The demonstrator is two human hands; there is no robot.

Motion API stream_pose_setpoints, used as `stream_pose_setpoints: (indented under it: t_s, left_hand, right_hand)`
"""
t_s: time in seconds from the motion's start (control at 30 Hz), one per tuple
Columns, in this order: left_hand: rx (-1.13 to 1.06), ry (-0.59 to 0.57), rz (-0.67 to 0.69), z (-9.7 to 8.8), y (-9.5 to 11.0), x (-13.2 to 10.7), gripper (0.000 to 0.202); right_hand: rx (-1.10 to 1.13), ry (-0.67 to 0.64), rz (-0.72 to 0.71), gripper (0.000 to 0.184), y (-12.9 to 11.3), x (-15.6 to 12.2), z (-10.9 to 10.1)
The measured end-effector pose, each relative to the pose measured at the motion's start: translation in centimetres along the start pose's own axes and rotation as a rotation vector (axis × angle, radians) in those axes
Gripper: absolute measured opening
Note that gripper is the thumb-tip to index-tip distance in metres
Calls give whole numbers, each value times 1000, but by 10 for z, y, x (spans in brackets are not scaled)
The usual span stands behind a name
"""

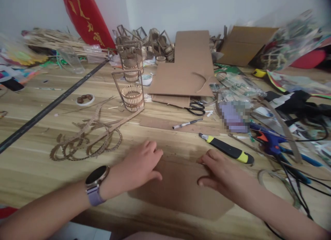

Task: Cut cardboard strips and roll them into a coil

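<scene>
- The brown cardboard piece [178, 191] lies on the wooden table [33, 171] close in front of me, between my 2 hands.
- My left hand [143, 162] is at its left side, thumb apart from the bent fingers; I cannot tell whether it grips.
- My right hand [218, 172] is at its right side, fingers curved, thumb apart; its grip I cannot tell either.
- Just beyond my right hand lies a black-and-yellow utility knife [229, 149].
- Farther off, 1 pen [187, 123] rests on a cardboard strip [157, 123].
- Curled strips [85, 140] lie beyond my left forearm, near a small handled basket [132, 97].
</scene>
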State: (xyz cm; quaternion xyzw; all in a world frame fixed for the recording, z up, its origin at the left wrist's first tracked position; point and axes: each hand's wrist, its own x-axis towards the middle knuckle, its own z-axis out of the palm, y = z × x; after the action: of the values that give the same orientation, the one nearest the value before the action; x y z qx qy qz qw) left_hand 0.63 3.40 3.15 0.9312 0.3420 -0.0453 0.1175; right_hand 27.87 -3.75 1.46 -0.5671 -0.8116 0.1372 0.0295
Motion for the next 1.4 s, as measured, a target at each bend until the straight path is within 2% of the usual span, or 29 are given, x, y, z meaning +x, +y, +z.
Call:
stream_pose_setpoints:
  t_s: [0.03,0.1,0.17,0.23,0.3,0.4,0.47,0.6,0.77,1.0,1.1,1.27,1.4]
  left_hand:
    - [-28,56,3,-5,-1,-1,24]
    - [-36,206,32,-13,-1,-4,12]
    - [31,413,86,-17,2,-9,15]
    - [126,582,157,-12,6,-15,18]
    - [194,624,235,0,10,-21,22]
    - [224,572,330,28,12,-29,30]
    - [222,581,388,46,11,-33,28]
    - [222,477,414,68,7,-32,28]
    - [79,448,380,72,0,-24,27]
    - [-64,431,331,74,-7,-14,40]
    - [-128,382,311,72,-10,-9,42]
    - [-228,329,188,65,-17,0,31]
    - [-192,225,195,63,-23,9,31]
  right_hand:
    - [51,32,-34,5,-1,-1,-12]
    - [67,174,-124,19,-2,-5,-34]
    - [-74,374,-197,23,-4,-12,-47]
    - [-263,538,-258,21,-5,-20,-46]
    - [-361,614,-316,20,-5,-27,-31]
    - [-335,598,-378,23,-3,-35,4]
    - [-304,569,-400,26,-1,-39,27]
    - [-188,476,-407,27,0,-39,52]
    - [6,412,-368,28,3,-31,51]
    - [129,298,-302,21,12,-22,48]
    - [177,272,-274,22,15,-20,50]
    - [80,278,-249,15,18,-15,51]
    - [7,260,-257,19,20,-10,51]
